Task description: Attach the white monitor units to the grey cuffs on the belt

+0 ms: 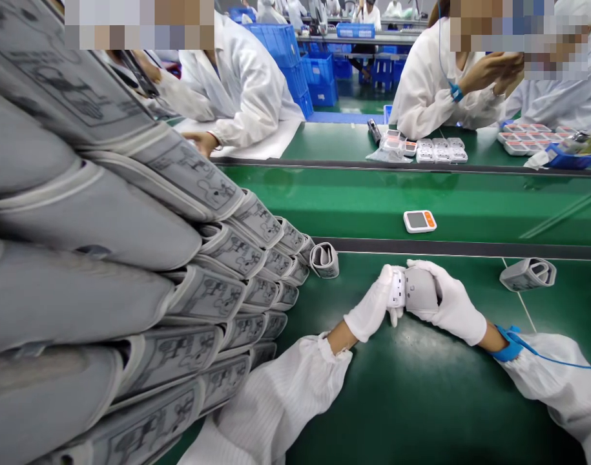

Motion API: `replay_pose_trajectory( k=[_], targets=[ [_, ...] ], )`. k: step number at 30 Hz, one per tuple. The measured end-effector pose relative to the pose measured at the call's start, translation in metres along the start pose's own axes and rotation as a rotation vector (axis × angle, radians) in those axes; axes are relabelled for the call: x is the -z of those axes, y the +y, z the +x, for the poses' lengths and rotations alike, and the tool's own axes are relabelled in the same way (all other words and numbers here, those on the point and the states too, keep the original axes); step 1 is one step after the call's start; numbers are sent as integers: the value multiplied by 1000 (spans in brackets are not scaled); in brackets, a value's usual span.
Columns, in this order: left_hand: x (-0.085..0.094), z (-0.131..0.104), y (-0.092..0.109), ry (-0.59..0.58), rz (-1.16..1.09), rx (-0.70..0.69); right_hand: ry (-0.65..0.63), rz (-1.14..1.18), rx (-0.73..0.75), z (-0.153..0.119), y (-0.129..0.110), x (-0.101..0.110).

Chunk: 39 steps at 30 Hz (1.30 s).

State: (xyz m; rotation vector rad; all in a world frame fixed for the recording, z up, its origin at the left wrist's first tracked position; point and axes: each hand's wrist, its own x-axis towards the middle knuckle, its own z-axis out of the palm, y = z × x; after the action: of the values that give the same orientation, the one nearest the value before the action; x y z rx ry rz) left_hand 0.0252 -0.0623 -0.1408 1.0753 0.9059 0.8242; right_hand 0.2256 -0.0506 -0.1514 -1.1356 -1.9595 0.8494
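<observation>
The left hand point(370, 307), in a white glove, had its fingers closed on a white device point(397, 288). The right hand point(453, 307) was gripping a grey cuff point(420, 290). Both things were touching above the counter point(402, 407); whether they were joined, it could not be told. Many rolled cuffs point(217, 294) were piled at left, and one monitor point(416, 221) lay without cuff on the green belt point(343, 203).
</observation>
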Motion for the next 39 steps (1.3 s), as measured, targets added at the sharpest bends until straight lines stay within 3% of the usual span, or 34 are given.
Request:
replay_pose_trajectory(
  k=[13,18,21,25,27,30,31,34,37,39],
  targets=[
    [-1,-4,-5,35,124,-6,38,-64,88,-7,8,-9],
    [2,-8,-6,32,253,-196,34,-45,61,-3,9,-13],
    [10,-11,-17,122,313,-319,-119,-16,74,8,1,0],
    [18,-16,-27,228,368,-355,-559,-39,44,46,-12,35],
    [19,-16,-28,222,352,-332,-637,-79,64,79,-11,45],
    [19,-12,-29,164,201,-291,-362,-333,71,139,-3,32],
    [19,-10,-29,154,124,-274,-335,-460,26,158,0,22],
    [21,-2,-30,201,-54,-246,-335,-544,-60,200,5,-15],
    [27,6,-28,272,-124,-270,-292,-517,-98,216,2,-43],
    [30,9,-27,318,-163,-285,-238,-505,-119,214,-3,-50]
  ],
)
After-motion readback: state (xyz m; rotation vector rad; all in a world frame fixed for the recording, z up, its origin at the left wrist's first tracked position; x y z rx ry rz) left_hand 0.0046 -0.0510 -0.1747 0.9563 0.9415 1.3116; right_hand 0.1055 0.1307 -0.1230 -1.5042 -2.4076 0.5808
